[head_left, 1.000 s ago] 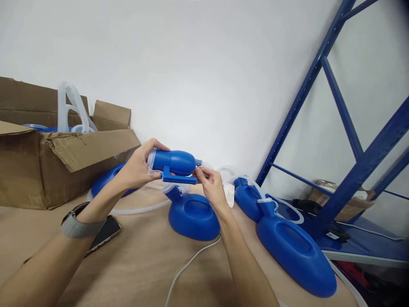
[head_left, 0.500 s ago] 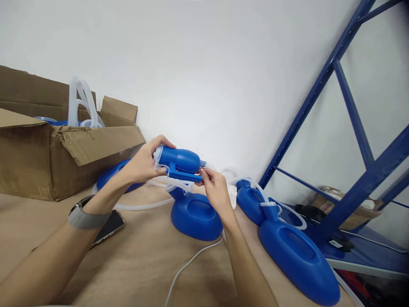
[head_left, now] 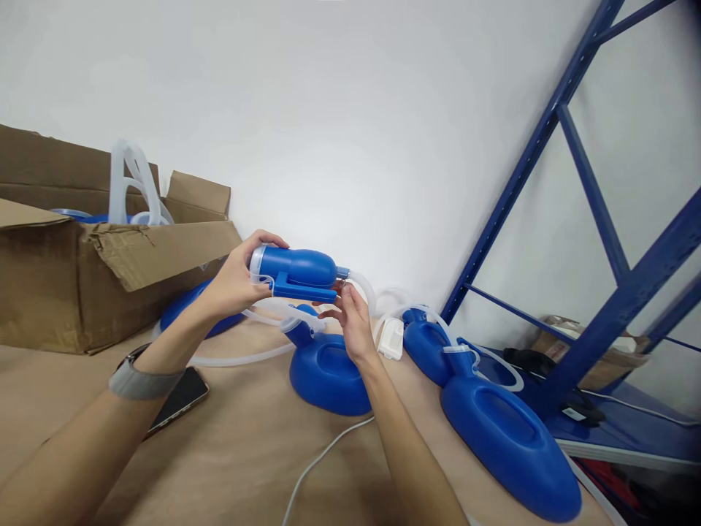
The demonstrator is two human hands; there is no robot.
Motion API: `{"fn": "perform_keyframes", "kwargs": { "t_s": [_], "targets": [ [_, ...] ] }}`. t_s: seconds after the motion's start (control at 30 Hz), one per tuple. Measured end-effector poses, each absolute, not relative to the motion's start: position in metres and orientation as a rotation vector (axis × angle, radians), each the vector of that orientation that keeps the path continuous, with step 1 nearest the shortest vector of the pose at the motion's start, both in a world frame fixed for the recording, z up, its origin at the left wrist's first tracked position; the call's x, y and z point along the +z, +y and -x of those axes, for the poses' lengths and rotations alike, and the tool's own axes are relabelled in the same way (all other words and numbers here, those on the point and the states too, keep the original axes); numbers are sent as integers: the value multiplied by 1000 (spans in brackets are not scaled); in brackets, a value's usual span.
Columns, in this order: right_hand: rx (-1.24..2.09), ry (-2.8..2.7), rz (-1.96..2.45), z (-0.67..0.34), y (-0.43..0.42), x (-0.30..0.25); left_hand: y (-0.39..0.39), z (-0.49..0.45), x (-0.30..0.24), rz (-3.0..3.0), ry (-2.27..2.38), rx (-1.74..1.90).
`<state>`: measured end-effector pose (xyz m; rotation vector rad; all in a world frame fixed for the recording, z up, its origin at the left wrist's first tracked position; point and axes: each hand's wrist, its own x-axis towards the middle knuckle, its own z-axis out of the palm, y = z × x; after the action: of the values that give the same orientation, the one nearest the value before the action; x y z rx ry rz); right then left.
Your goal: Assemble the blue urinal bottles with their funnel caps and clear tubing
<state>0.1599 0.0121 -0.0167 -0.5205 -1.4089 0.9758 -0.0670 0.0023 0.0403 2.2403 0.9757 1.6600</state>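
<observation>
My left hand point(head_left: 236, 280) is wrapped round the wide end of a blue plastic funnel piece point(head_left: 299, 272) with a flat handle, held level above the table. My right hand point(head_left: 346, 320) pinches at its narrow end, where a clear tube point(head_left: 366, 289) joins it. Below the hands a blue plastic bottle point(head_left: 327, 369) lies on the brown table point(head_left: 230, 446). A watch sits on my left wrist.
Two more blue bottles point(head_left: 507, 438) with clear tubing lie to the right, another point(head_left: 189, 310) behind my left arm. An open cardboard box point(head_left: 82, 270) with tubing stands at the left. A phone point(head_left: 180, 394) lies by my wrist. A white cable point(head_left: 323, 456) crosses the table. Blue shelving point(head_left: 596, 219) rises at right.
The funnel piece has been turned level and lifted slightly. My right hand has shifted its fingers under the narrow end, and the clear tube there now shows.
</observation>
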Motion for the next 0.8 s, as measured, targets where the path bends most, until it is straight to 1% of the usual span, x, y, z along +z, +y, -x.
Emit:
{"fn": "perform_keyframes", "kwargs": {
  "t_s": [0.23,0.53,0.8],
  "targets": [
    [892,-1320,471,-158,14,-17,2,60,38,-2245,934,1597],
    [1011,-1281,464,-161,12,-10,3,66,36,-2300,954,1563],
    [979,-1372,516,-160,16,-15,-1,67,41,-2406,1025,1499]
  ]
}}
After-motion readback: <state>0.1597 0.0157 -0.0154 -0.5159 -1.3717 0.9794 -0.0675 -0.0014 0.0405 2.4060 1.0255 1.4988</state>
